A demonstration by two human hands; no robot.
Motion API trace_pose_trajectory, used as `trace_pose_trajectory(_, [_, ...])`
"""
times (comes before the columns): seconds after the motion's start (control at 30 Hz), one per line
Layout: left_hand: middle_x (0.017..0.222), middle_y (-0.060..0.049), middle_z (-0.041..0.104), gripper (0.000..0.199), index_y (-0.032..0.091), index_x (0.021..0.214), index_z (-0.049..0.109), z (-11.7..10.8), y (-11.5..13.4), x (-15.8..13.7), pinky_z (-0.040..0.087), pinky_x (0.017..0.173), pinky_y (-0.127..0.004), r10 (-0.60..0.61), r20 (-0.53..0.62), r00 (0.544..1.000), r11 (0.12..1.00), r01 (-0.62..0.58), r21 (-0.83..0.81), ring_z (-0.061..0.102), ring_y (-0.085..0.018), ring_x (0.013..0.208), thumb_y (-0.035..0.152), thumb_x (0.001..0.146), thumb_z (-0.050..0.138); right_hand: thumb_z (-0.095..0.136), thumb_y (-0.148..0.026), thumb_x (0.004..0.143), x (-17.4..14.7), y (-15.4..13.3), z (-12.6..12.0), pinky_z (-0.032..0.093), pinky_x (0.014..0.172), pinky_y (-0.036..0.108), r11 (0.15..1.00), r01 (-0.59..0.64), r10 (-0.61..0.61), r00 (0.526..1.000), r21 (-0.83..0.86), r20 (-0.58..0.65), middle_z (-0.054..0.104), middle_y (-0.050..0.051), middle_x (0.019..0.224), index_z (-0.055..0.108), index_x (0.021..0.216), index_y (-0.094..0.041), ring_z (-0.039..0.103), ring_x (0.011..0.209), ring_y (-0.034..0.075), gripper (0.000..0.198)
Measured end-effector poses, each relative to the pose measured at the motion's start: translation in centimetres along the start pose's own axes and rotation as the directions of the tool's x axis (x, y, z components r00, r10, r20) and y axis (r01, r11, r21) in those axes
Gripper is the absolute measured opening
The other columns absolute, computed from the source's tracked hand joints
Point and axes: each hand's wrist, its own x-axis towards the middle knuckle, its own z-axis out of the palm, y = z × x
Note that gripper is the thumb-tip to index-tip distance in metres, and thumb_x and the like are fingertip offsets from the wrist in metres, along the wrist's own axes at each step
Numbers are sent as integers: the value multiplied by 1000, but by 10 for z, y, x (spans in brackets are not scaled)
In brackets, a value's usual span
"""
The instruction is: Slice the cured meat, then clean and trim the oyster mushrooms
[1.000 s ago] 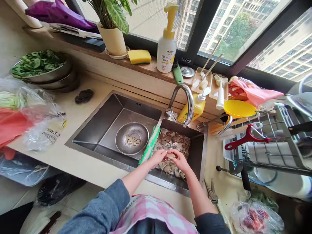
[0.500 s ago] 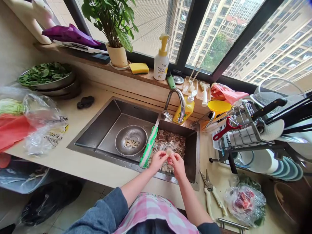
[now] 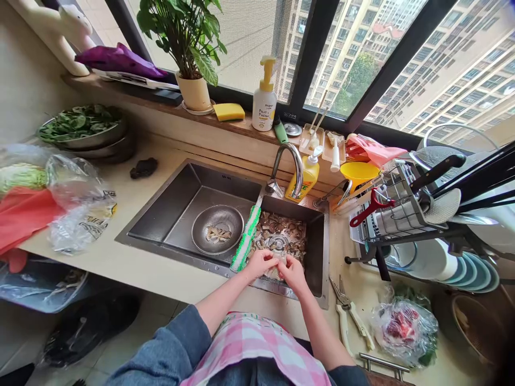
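Observation:
Both my hands are over the right sink basin (image 3: 317, 252), which holds water and many brownish mushroom pieces (image 3: 295, 230). My left hand (image 3: 260, 264) and my right hand (image 3: 293, 273) meet at the fingertips, pinching a small pale mushroom piece (image 3: 278, 258) between them. The fingers mostly cover it. In the left basin (image 3: 161, 214) stands a round metal strainer (image 3: 198, 236) with a few pale mushroom strips (image 3: 218, 234) in it. A green and white fuzzy strip (image 3: 245, 238) lies over the divider, just beside my left hand.
The faucet (image 3: 287, 161) arches behind the right basin, near a yellow bottle (image 3: 303, 179). At the right are kitchen shears (image 3: 348, 311), bagged meat (image 3: 402, 324) and a dish rack (image 3: 406, 214) holding a knife. A bowl of leafy greens (image 3: 82, 126) and plastic bags (image 3: 80, 214) occupy the left counter.
My fingertips have dropped slightly and closed in around the mushroom piece, which showed more clearly before. The view has shifted a little.

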Motion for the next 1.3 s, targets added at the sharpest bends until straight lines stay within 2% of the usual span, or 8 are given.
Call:
trace_pose_trajectory(0.23, [55,4,51,33,13,62,54,6,-4,9,32,49,-19,-79,-118,990,961,44,-274,42,-6,49,43,62,68,55,-27,63,11,-12,3,26,38,19,997,27,-24,998,65,-52,38,-9,46,38,56,-21,35,38,5,19])
trace_pose_trajectory(0.5, [63,4,53,38,14,70,57,-30,12,21,39,53,-18,-114,-327,938,869,-66,-491,46,-6,55,47,58,72,67,-37,60,18,-1,-37,39,46,20,929,-126,175,978,348,-113,54,-5,56,52,64,-18,48,45,7,24])
trace_pose_trajectory(0.67, [78,-1,61,38,15,78,54,-19,11,18,45,65,-22,-151,-84,985,924,111,-367,56,-10,69,48,65,68,73,-43,59,16,-3,-36,36,44,21,953,-151,130,987,263,94,55,-3,53,54,61,-17,47,43,8,32])
trace_pose_trajectory(0.77, [85,-3,62,44,17,88,50,-5,2,14,47,63,-24,-232,82,969,895,246,-371,60,-11,70,50,65,68,74,-45,58,20,-3,-22,25,37,18,976,-114,90,987,186,130,46,-7,40,45,55,-19,35,35,5,39])
trace_pose_trajectory(0.83, [81,-2,62,47,17,90,48,-3,-7,13,47,59,-24,-276,82,958,880,286,-380,59,-10,62,50,64,69,73,-45,59,27,0,-18,22,36,17,982,-105,77,982,158,175,42,-9,38,46,57,-19,31,34,4,39])
trace_pose_trajectory(0.93, [74,0,61,48,16,87,49,-9,-17,15,46,56,-23,-324,9,946,865,300,-403,55,-7,52,48,61,73,68,-51,63,50,8,-17,30,40,17,962,-218,176,954,162,242,50,-7,49,54,70,-18,39,38,5,37])
trace_pose_trajectory(1.07, [76,0,60,46,15,89,52,-17,-21,11,44,58,-22,-308,17,951,828,277,-487,53,-6,55,43,60,75,64,-59,61,108,26,-6,39,44,23,915,-373,355,925,155,134,54,-3,53,51,67,-19,48,42,9,43])
trace_pose_trajectory(1.3, [74,4,51,37,19,87,51,-25,-17,-7,42,64,-21,-311,40,949,717,262,-646,50,-5,62,27,60,75,53,-67,63,205,55,32,37,39,25,976,-199,194,979,91,59,40,-6,40,35,52,-23,44,37,12,49])
